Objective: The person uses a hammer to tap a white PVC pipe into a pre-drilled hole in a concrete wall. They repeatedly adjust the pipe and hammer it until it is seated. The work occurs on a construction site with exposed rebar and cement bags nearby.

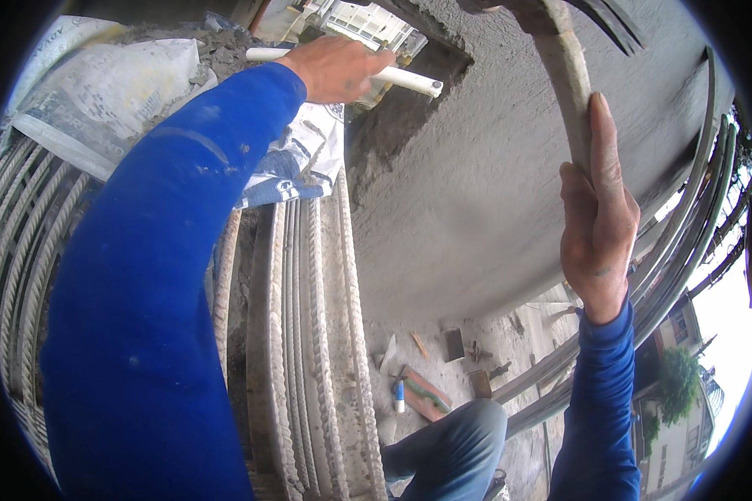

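Observation:
My left hand [332,68] is closed around a white plastic pipe [409,81], whose two ends stick out on either side of the fist. The pipe lies across a rough opening [414,113] in the grey plastered wall [468,217]. At the right, my raised right hand [600,225] grips a claw hammer [566,92] by its pale, worn handle, one finger stretched along it. The hammer's dark claw shows at the top edge; the rest of its head is partly cut off.
Ribbed steel bars [316,334] run along the left, under crumpled white sacks [125,92] smeared with cement. Below lie a plastering float [426,392], a blue-and-white bottle [399,397] and several small tools. Long curved pipes [685,242] pass at the right. My knee [455,447] is at the bottom.

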Demonstrator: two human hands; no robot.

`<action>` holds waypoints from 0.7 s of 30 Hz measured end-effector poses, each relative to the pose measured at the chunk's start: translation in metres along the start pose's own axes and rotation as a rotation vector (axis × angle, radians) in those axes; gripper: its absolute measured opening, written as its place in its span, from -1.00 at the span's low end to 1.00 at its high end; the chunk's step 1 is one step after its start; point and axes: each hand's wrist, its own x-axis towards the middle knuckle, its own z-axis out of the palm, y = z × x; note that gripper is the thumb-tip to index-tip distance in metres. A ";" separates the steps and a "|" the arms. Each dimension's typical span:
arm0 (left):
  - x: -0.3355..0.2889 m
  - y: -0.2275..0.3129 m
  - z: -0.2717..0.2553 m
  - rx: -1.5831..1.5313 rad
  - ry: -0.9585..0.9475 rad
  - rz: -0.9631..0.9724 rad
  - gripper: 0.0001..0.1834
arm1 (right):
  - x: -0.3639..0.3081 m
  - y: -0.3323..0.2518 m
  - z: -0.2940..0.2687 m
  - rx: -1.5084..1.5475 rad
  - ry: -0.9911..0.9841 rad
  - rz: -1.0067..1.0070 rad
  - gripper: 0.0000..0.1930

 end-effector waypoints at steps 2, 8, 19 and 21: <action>0.001 0.000 0.004 0.006 0.037 0.025 -0.62 | -0.003 0.006 0.004 -0.020 0.013 -0.036 -0.26; 0.010 -0.004 0.019 0.023 0.046 0.039 -0.65 | -0.010 0.016 0.022 -0.069 -0.378 0.304 -0.27; 0.004 -0.002 0.013 0.041 0.028 0.028 -0.65 | -0.013 0.012 0.037 0.080 -0.257 0.269 -0.28; 0.001 -0.011 0.021 0.021 0.129 0.086 -0.65 | -0.008 0.002 0.032 0.106 -0.172 0.257 -0.28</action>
